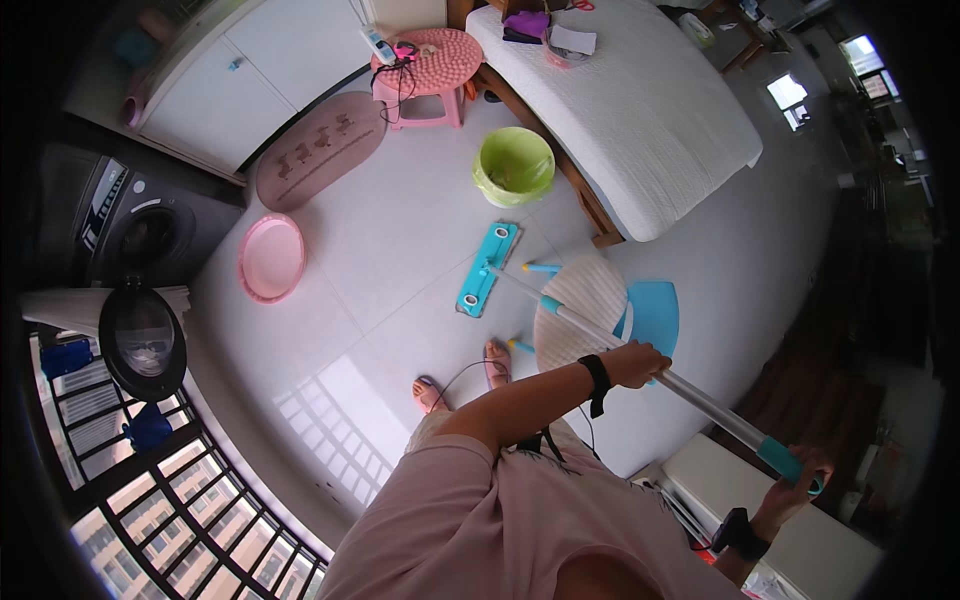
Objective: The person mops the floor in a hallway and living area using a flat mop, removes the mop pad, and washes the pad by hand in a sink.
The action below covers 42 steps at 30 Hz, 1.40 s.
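Note:
A flat mop [487, 270] with a turquoise head rests on the pale tiled floor, its silver pole slanting down to the right. My left hand [637, 364], with a black band at the wrist, is closed around the middle of the pole. Near the pole's top, my right hand [801, 476] grips the turquoise end; a dark device is strapped to that wrist. The pole passes over a round cushioned seat [574, 315] of a chair with a blue backrest [656, 315]. My sandaled feet stand below the mop head.
A green lined bin [514, 165] stands by the bed [637, 127]. Left are a pink basin [272, 259], an oval mat [322, 154] and a washing machine [150, 225] with its door ajar. A pink stool [427, 67] holds cables. Thin cords run near my feet.

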{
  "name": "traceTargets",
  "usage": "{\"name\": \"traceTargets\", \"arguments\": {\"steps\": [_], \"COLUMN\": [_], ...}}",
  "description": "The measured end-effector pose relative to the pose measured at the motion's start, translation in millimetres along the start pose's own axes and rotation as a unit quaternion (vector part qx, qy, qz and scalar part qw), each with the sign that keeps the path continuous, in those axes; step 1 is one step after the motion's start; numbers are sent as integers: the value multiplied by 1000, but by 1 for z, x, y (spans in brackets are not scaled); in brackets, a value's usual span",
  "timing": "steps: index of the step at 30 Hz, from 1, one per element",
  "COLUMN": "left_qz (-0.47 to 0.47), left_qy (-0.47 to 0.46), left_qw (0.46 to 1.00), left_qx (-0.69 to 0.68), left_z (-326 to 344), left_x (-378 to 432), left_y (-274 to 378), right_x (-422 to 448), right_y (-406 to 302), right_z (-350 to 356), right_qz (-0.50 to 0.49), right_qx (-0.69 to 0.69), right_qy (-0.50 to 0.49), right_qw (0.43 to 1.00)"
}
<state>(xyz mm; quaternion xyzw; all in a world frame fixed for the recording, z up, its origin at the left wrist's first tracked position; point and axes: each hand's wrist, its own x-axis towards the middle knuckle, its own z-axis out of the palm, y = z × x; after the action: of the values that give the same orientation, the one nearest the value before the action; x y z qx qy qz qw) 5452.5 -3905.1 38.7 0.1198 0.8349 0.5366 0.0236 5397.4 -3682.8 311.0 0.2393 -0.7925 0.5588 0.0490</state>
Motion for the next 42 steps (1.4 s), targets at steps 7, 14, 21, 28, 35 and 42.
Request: {"name": "traceTargets", "arguments": {"steps": [7, 14, 21, 28, 35, 42], "left_qz": [-87, -237, -338, -302, -307, -386], "left_qy": [7, 266, 488, 662, 685, 647], "left_qw": [991, 921, 789, 664, 651, 648], "left_qx": [105, 158, 160, 171, 117, 110], "left_z": [-31, -122, -171, -170, -143, -41], "left_x": [-45, -162, -256, -305, -332, -417], "left_y": [-49, -152, -160, -139, -60, -23], "right_x": [-17, -11, 7, -7, -19, -80], "right_y": [50, 58, -5, -96, -170, -147], "right_z": [57, 240, 353, 395, 392, 398], "right_qz": [45, 2, -215, -338, -338, -198], "right_qx": [94, 218, 203, 189, 220, 246], "right_qy": [-32, -270, -498, -601, -652, -681], "right_qw": [994, 938, 815, 699, 643, 660]}}
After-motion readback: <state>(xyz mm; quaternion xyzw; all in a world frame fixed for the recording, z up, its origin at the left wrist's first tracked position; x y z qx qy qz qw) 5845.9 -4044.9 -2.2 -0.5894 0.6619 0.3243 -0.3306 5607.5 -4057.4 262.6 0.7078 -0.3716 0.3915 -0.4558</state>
